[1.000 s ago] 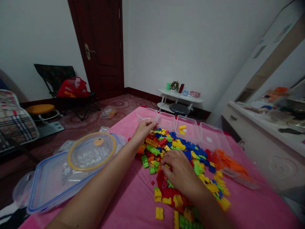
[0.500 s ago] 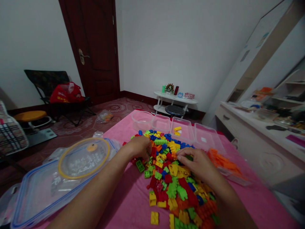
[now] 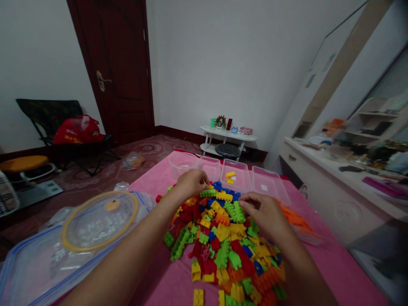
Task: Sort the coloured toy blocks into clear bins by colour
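A large heap of toy building bricks (image 3: 223, 231) in red, yellow, green, blue and orange lies on a pink cloth (image 3: 153, 180). My left hand (image 3: 193, 183) is at the heap's far left edge with its fingers curled together. A bit of yellow shows by those fingertips, but what they hold is hidden. My right hand (image 3: 263, 208) is over the right side of the heap, thumb and fingers bent and apart. Its fingertips are beside a light green brick (image 3: 238, 211). A long green brick (image 3: 180, 244) lies at the heap's left edge.
Behind the heap stand a round clear tub (image 3: 178, 158) and several rectangular tubs. One tub (image 3: 244, 168) holds a few yellow bricks. Orange bricks (image 3: 295, 219) sit in a container on the right. Clear lids (image 3: 19, 255), one yellow-rimmed (image 3: 65, 233), lie on the left.
My left hand has moved forward to the heap's far edge, and my right hand has shifted slightly. Bricks have been stirred; green ones now show by both hands. The view has turned slightly right.
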{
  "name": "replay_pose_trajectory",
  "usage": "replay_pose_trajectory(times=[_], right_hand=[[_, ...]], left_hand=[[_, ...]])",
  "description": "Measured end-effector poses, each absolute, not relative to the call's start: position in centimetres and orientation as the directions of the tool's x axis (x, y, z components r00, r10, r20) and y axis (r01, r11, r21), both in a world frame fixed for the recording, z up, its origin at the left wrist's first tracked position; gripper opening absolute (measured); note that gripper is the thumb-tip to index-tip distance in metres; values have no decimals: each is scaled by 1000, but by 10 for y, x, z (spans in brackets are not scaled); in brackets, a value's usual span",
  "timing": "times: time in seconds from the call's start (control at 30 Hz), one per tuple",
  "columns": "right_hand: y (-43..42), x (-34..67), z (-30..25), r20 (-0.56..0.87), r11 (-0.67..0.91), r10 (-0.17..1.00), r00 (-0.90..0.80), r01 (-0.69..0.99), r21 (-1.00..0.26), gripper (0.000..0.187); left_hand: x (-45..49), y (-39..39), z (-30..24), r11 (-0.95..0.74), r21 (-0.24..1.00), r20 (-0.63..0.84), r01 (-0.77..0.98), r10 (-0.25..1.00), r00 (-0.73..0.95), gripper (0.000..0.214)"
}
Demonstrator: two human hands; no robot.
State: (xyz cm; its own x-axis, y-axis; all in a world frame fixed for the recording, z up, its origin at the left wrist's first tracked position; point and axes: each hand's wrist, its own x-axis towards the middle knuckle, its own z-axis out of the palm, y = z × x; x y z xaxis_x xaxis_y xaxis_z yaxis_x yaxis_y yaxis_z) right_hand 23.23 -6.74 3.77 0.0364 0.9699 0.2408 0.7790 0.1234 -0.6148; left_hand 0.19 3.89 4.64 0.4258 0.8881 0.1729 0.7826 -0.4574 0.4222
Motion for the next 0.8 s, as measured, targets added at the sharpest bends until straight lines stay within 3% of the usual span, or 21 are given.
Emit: replay_pose_trajectory(times=[0.1, 0.17, 0.33, 0.47, 0.57, 0.67, 0.8], right_hand=[[-66, 250, 39, 240, 72, 967, 84, 814, -577, 20], [-65, 256, 38, 201, 25, 975, 98, 845, -534, 19], [-64, 240, 25, 161, -19, 981, 110, 877, -479, 36], [-63, 224, 15, 199, 5, 976, 88, 906, -423, 47], [-61, 219, 19, 265, -4, 950, 168, 851, -525, 42], [-62, 215, 27, 382, 82, 874, 301, 683, -726, 40], [-66, 208, 37, 440, 301, 815, 377, 375, -877, 42]], left_hand=[[23, 41, 50, -448, 264, 80, 854, 893, 444, 35], [31, 40, 46, -430, 182, 14, 884, 900, 435, 32], [34, 39, 32, -420, 183, 45, 889, 907, 420, 20], [28, 42, 34, -455, 373, 138, 809, 889, 436, 19], [30, 42, 39, -402, 690, 131, 602, 887, 442, 26], [40, 34, 40, -94, 976, -21, 194, 854, 520, 31], [56, 21, 37, 316, 942, -179, -111, 755, 630, 29]])
